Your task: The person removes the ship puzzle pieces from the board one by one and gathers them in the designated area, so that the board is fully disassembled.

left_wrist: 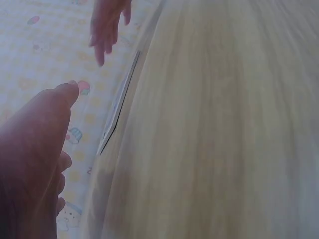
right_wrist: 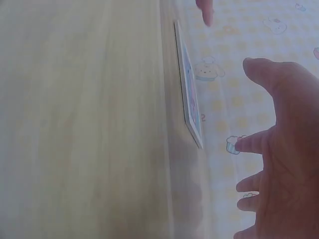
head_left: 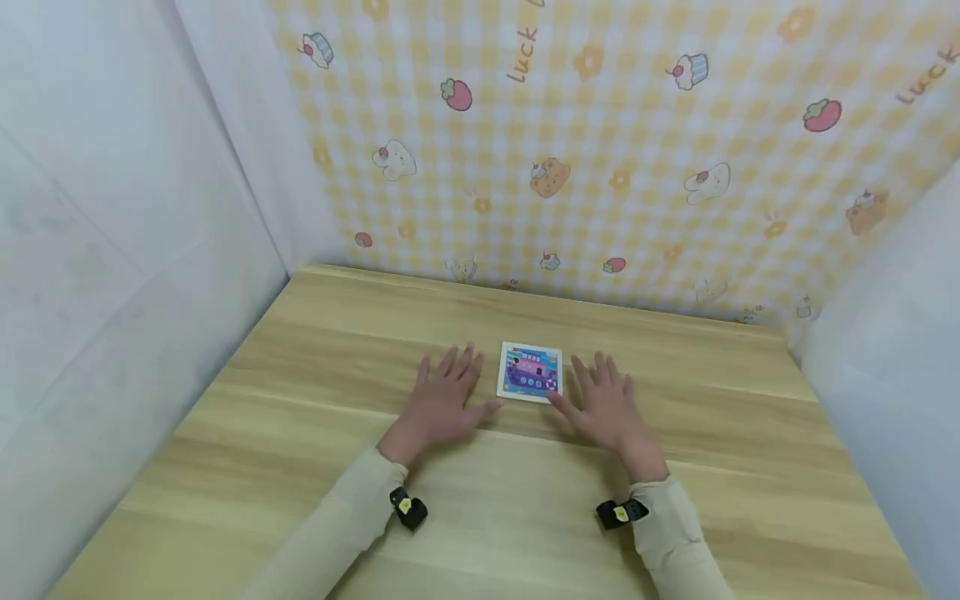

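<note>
A square picture board (head_left: 528, 371) with a white border lies flat on the wooden table (head_left: 480, 517). Its picture is a pink and purple ship on blue. My left hand (head_left: 442, 404) is just left of the board, fingers spread and thumb pointing at its lower left corner. On the other side, my right hand (head_left: 609, 414) has its fingers spread too, and its thumb overlaps the lower right corner in the head view. Both wrist views show the board (right_wrist: 187, 89) edge-on and thin, with the hands raised above the tabletop. Neither hand holds anything.
Behind the table hangs a yellow checked cloth (head_left: 495, 208) printed with strawberries and cupcakes. White panels stand at the left (head_left: 135, 250) and right (head_left: 892, 333). Black straps with small devices (head_left: 408, 510) sit at both sleeve cuffs.
</note>
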`<action>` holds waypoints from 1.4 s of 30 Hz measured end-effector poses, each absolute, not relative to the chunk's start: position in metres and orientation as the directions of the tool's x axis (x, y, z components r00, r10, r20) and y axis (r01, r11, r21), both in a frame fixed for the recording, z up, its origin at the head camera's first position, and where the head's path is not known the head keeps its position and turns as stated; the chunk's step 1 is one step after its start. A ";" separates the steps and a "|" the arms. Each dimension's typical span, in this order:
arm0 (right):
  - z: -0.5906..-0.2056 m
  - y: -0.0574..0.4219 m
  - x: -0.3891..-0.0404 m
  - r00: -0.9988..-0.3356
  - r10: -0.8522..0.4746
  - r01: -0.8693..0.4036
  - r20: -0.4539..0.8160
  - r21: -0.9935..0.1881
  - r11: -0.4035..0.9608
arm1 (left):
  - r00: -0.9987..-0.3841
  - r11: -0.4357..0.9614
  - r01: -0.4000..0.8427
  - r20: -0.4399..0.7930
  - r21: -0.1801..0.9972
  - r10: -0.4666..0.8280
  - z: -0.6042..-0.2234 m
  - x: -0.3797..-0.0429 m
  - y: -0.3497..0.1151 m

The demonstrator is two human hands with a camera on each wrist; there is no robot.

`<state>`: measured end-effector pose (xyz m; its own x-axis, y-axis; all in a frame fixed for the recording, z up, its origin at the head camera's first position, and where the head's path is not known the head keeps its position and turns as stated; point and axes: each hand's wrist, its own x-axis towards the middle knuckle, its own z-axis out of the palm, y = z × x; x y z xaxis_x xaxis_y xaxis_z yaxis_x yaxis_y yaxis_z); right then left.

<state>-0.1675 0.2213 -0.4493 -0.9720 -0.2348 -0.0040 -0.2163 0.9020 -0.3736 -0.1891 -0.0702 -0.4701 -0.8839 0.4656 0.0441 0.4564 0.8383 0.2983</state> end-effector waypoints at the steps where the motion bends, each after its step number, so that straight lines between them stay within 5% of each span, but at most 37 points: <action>1: -0.450 0.220 -0.169 -0.972 -0.235 -0.219 0.004 -0.378 0.900 | -0.879 0.831 0.465 0.045 0.306 0.475 -0.471 -0.190 -0.066; 18: -0.459 0.198 -0.197 -0.975 -0.205 -0.217 0.089 -0.592 0.776 | -0.813 0.688 0.580 0.254 0.435 0.524 -0.501 -0.196 -0.038; 27: -0.460 0.191 -0.218 -0.948 -0.175 -0.307 0.265 -0.632 0.712 | -0.812 0.696 0.582 0.257 0.421 0.524 -0.501 -0.202 -0.036; 42: -0.479 0.158 -0.255 -0.960 -0.234 -0.278 0.152 -0.610 0.742 | -0.821 0.695 0.568 0.251 0.440 0.512 -0.503 -0.206 -0.041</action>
<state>-0.2552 0.1584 -0.4791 -0.9602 -0.2343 0.1518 -0.2775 0.7422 -0.6100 -0.2057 -0.0414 -0.5031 -0.8212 0.5125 0.2511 0.5684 0.6949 0.4405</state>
